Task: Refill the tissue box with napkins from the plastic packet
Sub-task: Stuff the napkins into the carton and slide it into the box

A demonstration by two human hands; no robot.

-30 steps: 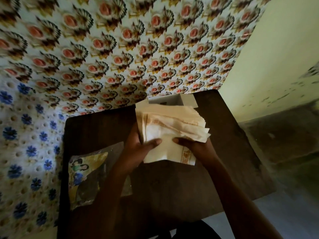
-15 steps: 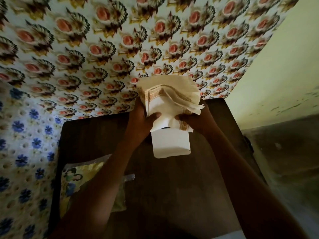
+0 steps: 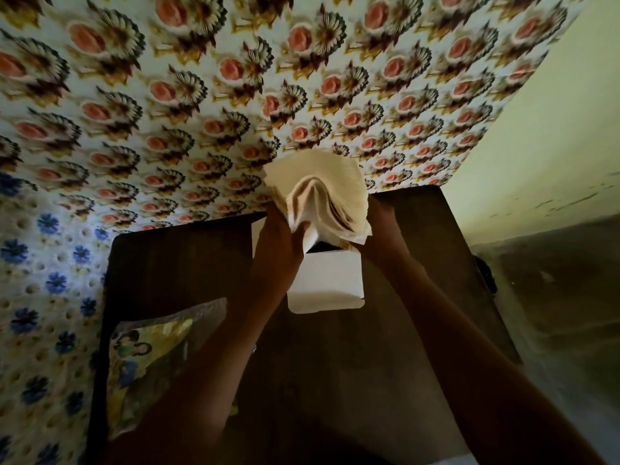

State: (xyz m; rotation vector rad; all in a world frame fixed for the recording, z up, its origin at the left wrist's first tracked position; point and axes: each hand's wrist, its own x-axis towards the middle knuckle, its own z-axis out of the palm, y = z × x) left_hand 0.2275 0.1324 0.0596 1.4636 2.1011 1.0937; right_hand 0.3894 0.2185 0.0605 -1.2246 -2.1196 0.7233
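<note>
A thick stack of cream napkins (image 3: 322, 193) is bent into a fold and stands over the open top of the white tissue box (image 3: 325, 283) at the back middle of the dark table. My left hand (image 3: 278, 239) grips the stack's left side. My right hand (image 3: 379, 233) grips its right side. The lower edge of the stack sits at the box's dark opening. The box's white flap lies open toward me. The plastic packet (image 3: 151, 357), printed with figures, lies flat on the table's left side.
The dark wooden table (image 3: 335, 380) stands against a flowered wall covering (image 3: 235, 78). A pale green wall (image 3: 536, 146) is on the right, with dim floor beside the table's right edge.
Both hands carried the napkin stack away from me, from above the table's middle to the box's opening. The stack is now bent more tightly and stands more upright.
</note>
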